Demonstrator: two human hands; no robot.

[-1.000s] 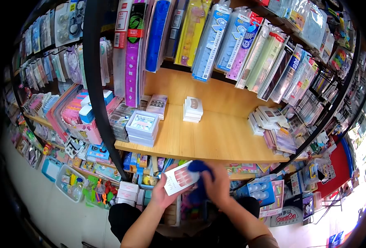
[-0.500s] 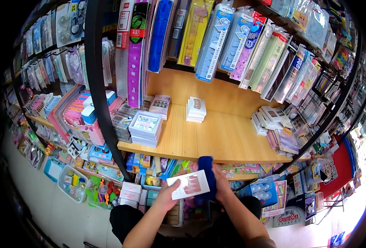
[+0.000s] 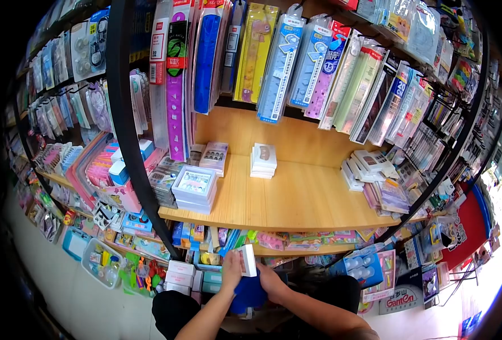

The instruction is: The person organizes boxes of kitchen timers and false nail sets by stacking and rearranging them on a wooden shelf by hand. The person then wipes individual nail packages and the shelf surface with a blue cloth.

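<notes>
My left hand (image 3: 231,272) is closed on a small white box (image 3: 250,262), held tilted with its narrow side towards me. Part of its printed front is covered by my fingers. A dark blue cloth (image 3: 247,293) hangs just below the box, gripped by my right hand (image 3: 271,284). The cloth's upper part meets the lower end of the box. Both hands are low, in front of the wooden shelf's front edge.
On the wooden shelf (image 3: 296,198) stand a small stack of white boxes (image 3: 263,160), a taller stack of boxes (image 3: 195,190) at left and a loose pile (image 3: 382,195) at right. Packaged rulers (image 3: 281,68) hang above. Black posts (image 3: 139,141) flank the shelf.
The white box has turned from showing its printed front to nearly edge-on. Both hands have moved left, and the blue cloth has dropped from beside the box to beneath it.
</notes>
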